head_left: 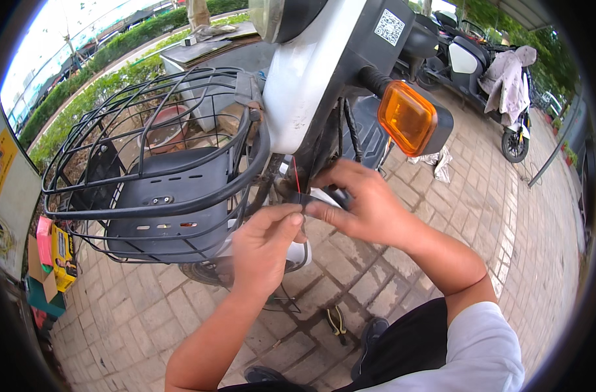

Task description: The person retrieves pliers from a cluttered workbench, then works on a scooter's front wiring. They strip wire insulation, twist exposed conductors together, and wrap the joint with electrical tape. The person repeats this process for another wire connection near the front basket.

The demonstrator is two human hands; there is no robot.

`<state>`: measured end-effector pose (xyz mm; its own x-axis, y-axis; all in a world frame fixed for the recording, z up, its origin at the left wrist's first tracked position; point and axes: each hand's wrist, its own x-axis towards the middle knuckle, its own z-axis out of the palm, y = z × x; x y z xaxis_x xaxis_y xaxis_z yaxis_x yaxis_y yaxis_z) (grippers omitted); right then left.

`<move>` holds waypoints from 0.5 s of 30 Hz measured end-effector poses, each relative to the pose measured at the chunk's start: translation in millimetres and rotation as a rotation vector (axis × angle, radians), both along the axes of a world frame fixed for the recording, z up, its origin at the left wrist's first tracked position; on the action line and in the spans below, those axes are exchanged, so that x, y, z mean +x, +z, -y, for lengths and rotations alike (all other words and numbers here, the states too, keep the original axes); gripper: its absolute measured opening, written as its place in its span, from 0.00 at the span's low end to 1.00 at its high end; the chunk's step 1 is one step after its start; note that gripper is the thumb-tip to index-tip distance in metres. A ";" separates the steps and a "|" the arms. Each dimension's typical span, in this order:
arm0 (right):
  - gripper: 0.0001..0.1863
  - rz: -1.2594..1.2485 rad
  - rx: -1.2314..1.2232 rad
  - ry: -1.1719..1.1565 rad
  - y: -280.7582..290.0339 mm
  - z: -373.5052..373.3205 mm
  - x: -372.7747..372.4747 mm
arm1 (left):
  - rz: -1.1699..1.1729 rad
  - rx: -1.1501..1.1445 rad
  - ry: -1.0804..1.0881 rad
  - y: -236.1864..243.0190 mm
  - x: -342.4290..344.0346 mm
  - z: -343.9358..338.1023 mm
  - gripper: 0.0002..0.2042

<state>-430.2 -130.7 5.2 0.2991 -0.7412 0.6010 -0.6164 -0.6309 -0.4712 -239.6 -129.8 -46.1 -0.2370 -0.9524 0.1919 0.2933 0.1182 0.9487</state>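
A thin red wire (297, 175) hangs at the front of a white and black electric scooter (311, 72), below its headlight housing. At the wire's lower end is a small dark strip (302, 198) that resembles black tape. My left hand (264, 240) pinches there with thumb and forefinger. From the other side my right hand (363, 202) meets it, its thumb at the strip and its curled fingers close to the scooter's dark stem. The right fingertips are partly hidden. Just above my right hand, an orange turn signal (407, 121) juts from the scooter.
Left of my hands is the scooter's black wire basket (148, 210). Pliers (337, 323) lie on the brick paving near my shoes. Colourful boxes (64, 258) stand at the far left. Other scooters (464, 65) are parked behind on the right, near a crumpled cloth (441, 163).
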 end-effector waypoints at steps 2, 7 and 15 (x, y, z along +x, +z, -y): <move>0.13 -0.034 -0.281 -0.074 2.6 1.9 7.6 | -0.088 0.036 -0.009 0.4 -3.5 0.7 0.08; 0.10 -0.174 -0.490 -0.154 3.0 15.6 32.4 | -0.169 0.084 0.115 0.3 -17.2 -0.8 0.08; 0.05 0.087 -0.198 -0.112 -0.3 11.4 27.2 | -0.147 -0.006 0.224 2.4 -26.1 6.2 0.08</move>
<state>-403.0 -142.1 5.0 0.1622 -0.6321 0.7577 -0.6502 -0.6461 -0.3998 -265.7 -136.0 -43.7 0.0103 -0.9768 0.2141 0.3936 0.2008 0.8971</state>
